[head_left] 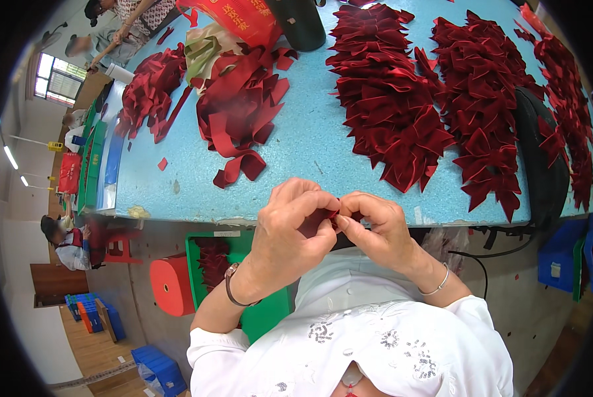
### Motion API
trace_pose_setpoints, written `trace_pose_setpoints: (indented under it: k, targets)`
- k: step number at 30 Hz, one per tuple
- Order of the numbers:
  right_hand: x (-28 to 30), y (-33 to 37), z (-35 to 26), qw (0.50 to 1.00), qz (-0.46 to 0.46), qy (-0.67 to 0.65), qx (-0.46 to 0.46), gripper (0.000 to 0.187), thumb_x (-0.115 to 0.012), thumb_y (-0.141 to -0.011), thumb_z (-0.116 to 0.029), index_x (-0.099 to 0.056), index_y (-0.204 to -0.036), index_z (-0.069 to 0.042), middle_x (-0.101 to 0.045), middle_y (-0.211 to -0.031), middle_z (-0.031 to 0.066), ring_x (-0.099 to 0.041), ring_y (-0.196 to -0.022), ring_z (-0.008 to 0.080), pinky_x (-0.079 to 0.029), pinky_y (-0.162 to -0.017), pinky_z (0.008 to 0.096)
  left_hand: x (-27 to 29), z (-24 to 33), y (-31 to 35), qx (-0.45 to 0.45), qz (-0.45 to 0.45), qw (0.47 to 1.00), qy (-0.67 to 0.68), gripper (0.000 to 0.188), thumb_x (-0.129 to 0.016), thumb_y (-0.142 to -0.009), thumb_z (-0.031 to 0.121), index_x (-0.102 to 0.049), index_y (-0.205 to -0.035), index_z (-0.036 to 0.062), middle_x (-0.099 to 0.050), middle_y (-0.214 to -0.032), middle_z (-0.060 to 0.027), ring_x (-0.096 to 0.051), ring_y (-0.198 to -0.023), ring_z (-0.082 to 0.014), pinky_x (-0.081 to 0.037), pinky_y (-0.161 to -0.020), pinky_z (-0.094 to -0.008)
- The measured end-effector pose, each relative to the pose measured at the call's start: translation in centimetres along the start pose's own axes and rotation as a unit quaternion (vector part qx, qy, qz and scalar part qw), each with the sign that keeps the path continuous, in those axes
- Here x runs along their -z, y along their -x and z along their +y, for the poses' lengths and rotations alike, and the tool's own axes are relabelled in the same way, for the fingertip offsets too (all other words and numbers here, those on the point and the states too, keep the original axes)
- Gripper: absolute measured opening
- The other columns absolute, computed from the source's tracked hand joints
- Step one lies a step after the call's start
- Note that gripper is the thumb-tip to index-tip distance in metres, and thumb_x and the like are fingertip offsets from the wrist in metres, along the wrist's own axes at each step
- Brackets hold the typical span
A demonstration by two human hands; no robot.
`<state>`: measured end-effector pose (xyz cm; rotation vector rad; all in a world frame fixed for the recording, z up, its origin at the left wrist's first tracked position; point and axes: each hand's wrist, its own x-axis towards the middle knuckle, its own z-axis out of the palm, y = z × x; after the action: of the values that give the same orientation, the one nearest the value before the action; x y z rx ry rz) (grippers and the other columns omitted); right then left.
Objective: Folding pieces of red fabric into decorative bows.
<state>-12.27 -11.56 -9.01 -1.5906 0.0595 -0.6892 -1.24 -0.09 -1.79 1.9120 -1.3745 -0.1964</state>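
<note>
at the far left, a seated person (72, 250) is beside a red stool (117, 248). on the left part of the blue table (309, 152) lie a heap of dark red pieces (149, 89) and, to its right, a tangle of red strips (233, 116). below the near edge stand a red roll (170, 286) and a green bin (270, 309). at the middle of the near edge, the left hand (291, 221) and right hand (379, 228) are together, fingertips pinching a small dark red fabric piece (315, 223) between them, mostly hidden by the fingers. farther right, rows of dark red bows (389, 99) run from far to near, with a black object (543, 159) among them; a blue crate (560, 255) sits below, at the right
</note>
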Motion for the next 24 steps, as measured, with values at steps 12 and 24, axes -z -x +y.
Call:
trace_pose_setpoints:
  k: [12,24]
  targets:
    - [0.5,0.0,-0.3,0.967,-0.049,-0.204,-0.144,0.008,-0.053,-0.085,-0.002,-0.057,-0.083,0.005,-0.062,-0.082,0.0067,-0.061,-0.074,0.0120,-0.050,-0.065,0.0243,0.6,0.1,0.1,0.000,-0.014,1.000,-0.024,0.024,-0.059,-0.060,-0.007,-0.063,-0.082,0.0007,-0.057,-0.082,-0.0107,-0.057,-0.077,-0.0202,-0.047,-0.067,-0.0276]
    - [0.7,0.1,-0.2,0.989,-0.056,-0.101,-0.091,0.008,-0.059,-0.080,0.002,-0.059,-0.087,0.007,-0.062,-0.091,0.0118,-0.061,-0.078,0.0136,-0.052,-0.068,0.0244,0.6,-1.3,0.2,0.133,0.000,0.972,0.192,0.020,-0.065,-0.065,0.000,-0.065,-0.085,0.0010,-0.060,-0.085,-0.0091,-0.058,-0.081,-0.0178,-0.046,-0.073,-0.0263]
